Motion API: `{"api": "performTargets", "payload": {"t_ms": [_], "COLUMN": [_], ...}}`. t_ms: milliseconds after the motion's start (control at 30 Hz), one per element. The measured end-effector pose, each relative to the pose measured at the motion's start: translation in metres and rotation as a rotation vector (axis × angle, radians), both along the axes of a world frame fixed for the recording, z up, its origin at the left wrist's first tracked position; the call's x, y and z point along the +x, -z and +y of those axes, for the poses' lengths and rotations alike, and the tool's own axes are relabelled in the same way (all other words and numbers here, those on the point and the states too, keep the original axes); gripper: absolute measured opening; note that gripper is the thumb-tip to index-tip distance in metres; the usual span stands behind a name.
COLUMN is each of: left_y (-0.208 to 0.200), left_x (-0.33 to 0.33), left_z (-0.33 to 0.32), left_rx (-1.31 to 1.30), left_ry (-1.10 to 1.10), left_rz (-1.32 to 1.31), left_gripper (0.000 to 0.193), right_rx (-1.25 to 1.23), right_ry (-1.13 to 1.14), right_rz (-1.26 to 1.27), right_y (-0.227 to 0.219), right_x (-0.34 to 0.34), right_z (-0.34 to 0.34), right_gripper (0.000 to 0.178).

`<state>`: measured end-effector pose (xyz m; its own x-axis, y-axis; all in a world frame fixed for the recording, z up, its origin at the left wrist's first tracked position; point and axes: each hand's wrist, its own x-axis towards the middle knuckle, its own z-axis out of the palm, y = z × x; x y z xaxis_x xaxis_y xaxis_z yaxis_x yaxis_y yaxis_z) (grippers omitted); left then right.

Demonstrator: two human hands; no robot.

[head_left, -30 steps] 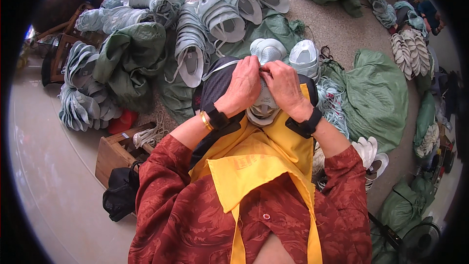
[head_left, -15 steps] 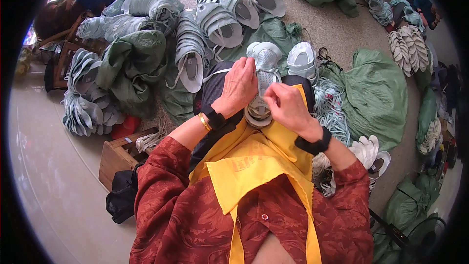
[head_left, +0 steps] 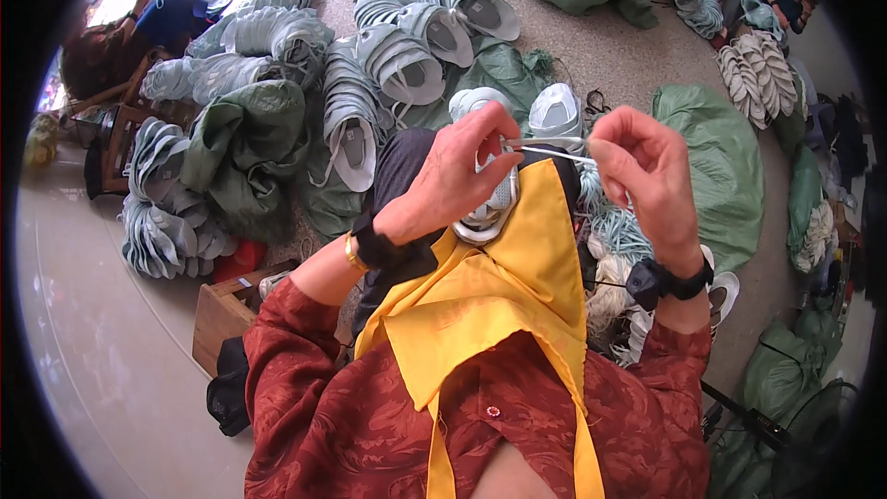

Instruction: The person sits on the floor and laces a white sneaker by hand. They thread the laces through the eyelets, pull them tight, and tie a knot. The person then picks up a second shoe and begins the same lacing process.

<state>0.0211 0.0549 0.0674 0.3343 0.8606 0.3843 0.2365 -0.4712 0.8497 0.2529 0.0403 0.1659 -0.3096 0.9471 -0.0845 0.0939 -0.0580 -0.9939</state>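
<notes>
A pale grey-white shoe upper rests on my lap, over the yellow apron. My left hand is closed around its middle, thumb and forefinger curled near the eyelets and covering much of it. From between those fingers a white shoelace runs taut to the right in two strands. My right hand, raised to the right of the upper, pinches the lace's far end between thumb and fingertips. Just beyond, another pale upper stands by my knee.
Stacks of nested pale uppers lie ahead and left, near a green sack. At my right are light-blue laces and a large green sack. A wooden box stands at the left.
My right hand has moved right, away from the upper, drawing the lace out straight. My left hand has shifted slightly, its fingers now curled by the eyelets. The view has tilted a little.
</notes>
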Motion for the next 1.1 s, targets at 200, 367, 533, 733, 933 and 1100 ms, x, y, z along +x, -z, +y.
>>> {"api": "performTargets", "payload": {"t_ms": [200,367,533,733,933,1100], "left_y": [-0.036,-0.035,-0.029,-0.025,-0.026,-0.025], "left_x": [0.011,0.017,0.026,0.036,0.030,0.030], "left_z": [-0.002,-0.002,0.003,0.009,0.013,0.016], "left_rx": [-0.061,-0.303,-0.235,-0.319,-0.534,-0.548], "left_ry": [0.081,0.091,0.063,0.101,0.137,0.114], "left_rz": [-0.197,-0.399,-0.428,-0.618,-0.788,-0.804], "left_gripper": [0.010,0.008,0.009,0.011,0.009,0.010], "right_rx": [0.040,0.098,0.088,0.109,0.061,0.100], "right_ry": [-0.023,0.125,0.163,0.143,0.176,0.155], "right_rz": [0.101,0.214,0.149,0.173,0.228,0.149], "right_y": [0.012,0.023,0.021,0.020,0.019,0.039], "right_x": [0.001,-0.006,-0.008,-0.015,-0.021,-0.019], "right_z": [0.013,0.018,0.026,0.030,0.032,0.025], "right_gripper": [0.010,0.013,0.019,0.020,0.024,0.022]}}
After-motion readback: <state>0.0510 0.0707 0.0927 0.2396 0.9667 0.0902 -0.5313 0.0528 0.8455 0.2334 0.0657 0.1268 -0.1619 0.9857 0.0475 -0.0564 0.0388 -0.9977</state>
